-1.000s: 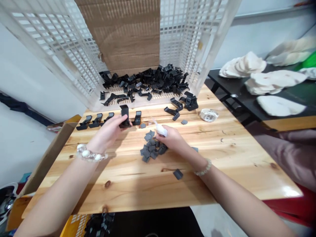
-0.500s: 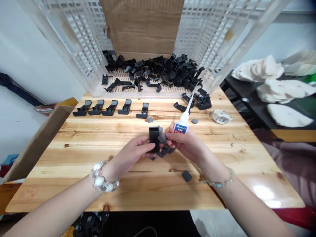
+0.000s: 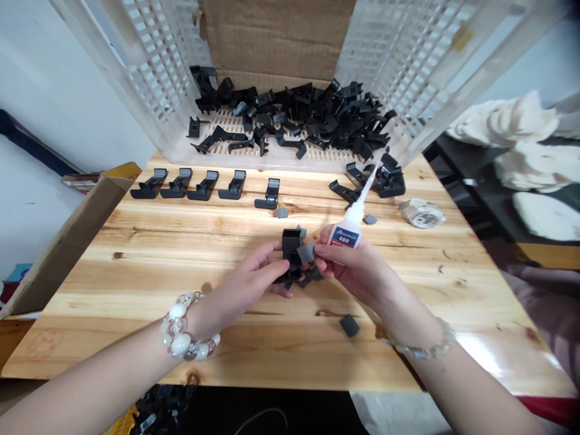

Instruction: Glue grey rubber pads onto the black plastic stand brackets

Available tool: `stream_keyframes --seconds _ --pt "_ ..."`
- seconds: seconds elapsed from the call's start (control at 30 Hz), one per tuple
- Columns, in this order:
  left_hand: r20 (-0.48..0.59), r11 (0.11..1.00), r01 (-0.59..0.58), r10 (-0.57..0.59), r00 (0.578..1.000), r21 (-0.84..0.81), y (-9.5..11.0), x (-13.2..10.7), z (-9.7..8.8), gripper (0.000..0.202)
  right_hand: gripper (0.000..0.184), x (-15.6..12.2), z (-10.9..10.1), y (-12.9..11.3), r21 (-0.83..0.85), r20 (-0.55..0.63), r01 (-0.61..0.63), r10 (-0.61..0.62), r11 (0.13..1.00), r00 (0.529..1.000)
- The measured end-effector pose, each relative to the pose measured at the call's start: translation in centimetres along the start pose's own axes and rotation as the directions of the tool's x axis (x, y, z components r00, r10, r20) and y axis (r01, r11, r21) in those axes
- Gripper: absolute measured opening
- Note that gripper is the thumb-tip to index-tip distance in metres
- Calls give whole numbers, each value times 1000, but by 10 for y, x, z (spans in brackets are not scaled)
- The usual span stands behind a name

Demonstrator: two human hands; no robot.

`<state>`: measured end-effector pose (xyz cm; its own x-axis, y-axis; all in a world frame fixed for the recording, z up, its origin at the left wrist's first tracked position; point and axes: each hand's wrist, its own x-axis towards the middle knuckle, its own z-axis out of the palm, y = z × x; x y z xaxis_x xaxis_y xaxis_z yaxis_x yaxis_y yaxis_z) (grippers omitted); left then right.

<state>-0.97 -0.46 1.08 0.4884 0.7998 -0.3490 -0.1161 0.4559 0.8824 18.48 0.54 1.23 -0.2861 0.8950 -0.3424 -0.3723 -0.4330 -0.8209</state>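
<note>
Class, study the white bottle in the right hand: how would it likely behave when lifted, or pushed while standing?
The white bottle is probably light, since the right hand holds it while also pinching a grey piece. Stood up, it might tip when pushed, as its long nozzle makes it tall. That thin, tapering nozzle could bend if knocked.

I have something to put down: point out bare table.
Free: between the left hand and the row of black clips; also between the left bracelet and the lone gray pad. Crowded: left of the right hand, and inside the basket.

Plstc bracket (image 3: 291, 240), glossy wd table (image 3: 149, 254)
</note>
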Motion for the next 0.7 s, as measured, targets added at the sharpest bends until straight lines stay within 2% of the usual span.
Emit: stream_keyframes --seconds 0.23,0.33,0.47,0.6,0.7 --pt "80 998 -52 49 996 41 -1 0 -1 33 24 1 2 2 -6 62 -14 15 1000 998" --pt "67 993 -73 67 995 88 -4 1 -1 37 24 2 2 4 -11 60 2 -2 1000 998" --pt "41 971 -157 152 988 181 -7 2 -1 37 23 0 3 7 -20 63 10 -9 1000 998" --pt "79 976 -136 124 989 169 -5 1 -2 27 21 -3 5 9 -39 96 17 -13 999 995" --pt "59 983 -123 116 991 134 -3 0 -2 24 21 -3 4 8 -72 97 67 -60 995 994"
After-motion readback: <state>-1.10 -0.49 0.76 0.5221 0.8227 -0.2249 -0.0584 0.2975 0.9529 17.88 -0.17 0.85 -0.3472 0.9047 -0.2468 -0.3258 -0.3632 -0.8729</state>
